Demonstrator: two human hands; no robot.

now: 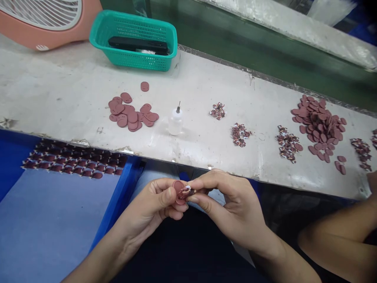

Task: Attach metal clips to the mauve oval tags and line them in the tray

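Between thumb and fingers, my left hand [160, 200] pinches a reddish-brown oval disc [178, 187]. My right hand [228, 200] grips a small painted figure piece [187, 191] in brown and white, held against the disc. Fingers cover part of both, so I cannot tell whether they are joined. Beyond my hands, on the table, a clear bottle with a needle tip [176, 121] stands upright. To its left lies a loose pile of reddish-brown oval discs [129, 114]. Small clusters of painted pieces [240, 135] lie to its right.
A blue tray [59, 212] at lower left holds rows of assembled pieces [73, 159]. A green basket [135, 61] with a black object stands at the back, beside a pink fan [44, 23]. Another disc pile [321, 122] lies right. Another person's arm [338, 232] reaches in there.
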